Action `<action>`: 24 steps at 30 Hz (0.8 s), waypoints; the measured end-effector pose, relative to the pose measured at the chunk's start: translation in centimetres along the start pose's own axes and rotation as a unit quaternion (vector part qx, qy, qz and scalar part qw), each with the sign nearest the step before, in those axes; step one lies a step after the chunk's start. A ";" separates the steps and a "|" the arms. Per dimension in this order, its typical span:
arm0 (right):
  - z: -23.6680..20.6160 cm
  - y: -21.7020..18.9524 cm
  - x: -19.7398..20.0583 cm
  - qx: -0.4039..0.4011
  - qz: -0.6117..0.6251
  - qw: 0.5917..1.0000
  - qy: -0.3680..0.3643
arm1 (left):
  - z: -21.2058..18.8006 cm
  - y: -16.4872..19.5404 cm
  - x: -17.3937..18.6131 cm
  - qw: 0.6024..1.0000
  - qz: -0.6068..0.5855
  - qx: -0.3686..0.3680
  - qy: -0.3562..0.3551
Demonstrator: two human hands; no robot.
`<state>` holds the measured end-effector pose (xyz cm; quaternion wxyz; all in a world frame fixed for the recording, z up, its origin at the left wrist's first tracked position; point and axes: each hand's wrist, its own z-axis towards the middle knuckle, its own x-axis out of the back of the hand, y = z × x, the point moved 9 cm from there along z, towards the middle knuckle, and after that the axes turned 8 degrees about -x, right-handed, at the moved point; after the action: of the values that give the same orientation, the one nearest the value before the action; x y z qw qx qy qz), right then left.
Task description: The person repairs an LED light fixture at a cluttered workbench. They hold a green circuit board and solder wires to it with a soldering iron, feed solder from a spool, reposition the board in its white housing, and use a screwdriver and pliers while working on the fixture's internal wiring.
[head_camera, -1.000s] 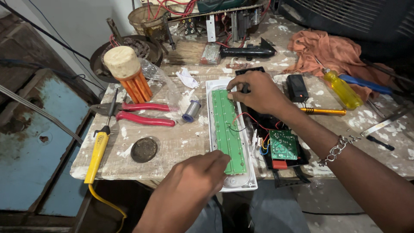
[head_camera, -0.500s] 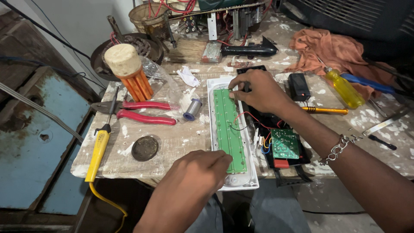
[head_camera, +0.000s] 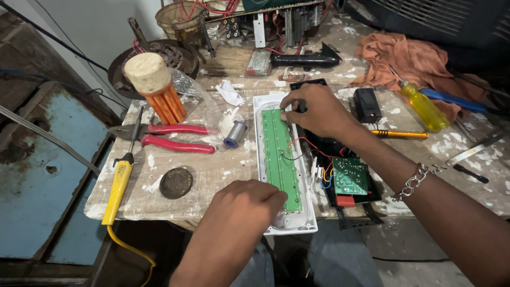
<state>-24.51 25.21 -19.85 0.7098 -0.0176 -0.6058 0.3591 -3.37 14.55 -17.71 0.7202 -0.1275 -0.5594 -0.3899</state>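
Centrally on the paint-flecked wooden workbench (head_camera: 212, 175) lies a long white plastic lamp housing (head_camera: 261, 154), rounded at its ends, with a narrow green LED strip board (head_camera: 280, 159) seated along it. At six o'clock the left hand (head_camera: 244, 204) is curled knuckles-up over the housing's near end, pressing on it. At one o'clock from the board, the right hand (head_camera: 319, 111) pinches a slim dark tool (head_camera: 300, 106) against the board's far end; a metal chain bracelet (head_camera: 414, 180) hangs at the wrist. Thin red and black wires (head_camera: 297, 149) run to a small square green circuit board (head_camera: 350, 176) on a black base, at three o'clock. At nine o'clock lie red-handled pliers (head_camera: 175, 137), a yellow-handled soldering iron (head_camera: 119, 183) and a round rusty disc (head_camera: 176, 182). A crumpled orange cloth (head_camera: 409, 56) sits at two o'clock.
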 end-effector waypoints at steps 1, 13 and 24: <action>0.0 -0.1 0.0 0.002 0.002 1.000 -0.001 | 0.0 0.1 0.2 1.000 -0.004 -0.007 0.010; -0.2 -0.8 0.2 0.028 -0.019 0.999 0.012 | 0.0 0.1 -0.6 1.000 0.002 0.025 0.003; -1.9 -3.3 -0.3 0.085 -0.176 0.978 0.078 | 0.1 0.4 -0.4 0.998 0.014 0.022 0.060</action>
<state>-21.27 23.38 -19.07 0.8059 0.1217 -0.5095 0.2760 -3.20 15.08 -17.95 0.7606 -0.0965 -0.5217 -0.3742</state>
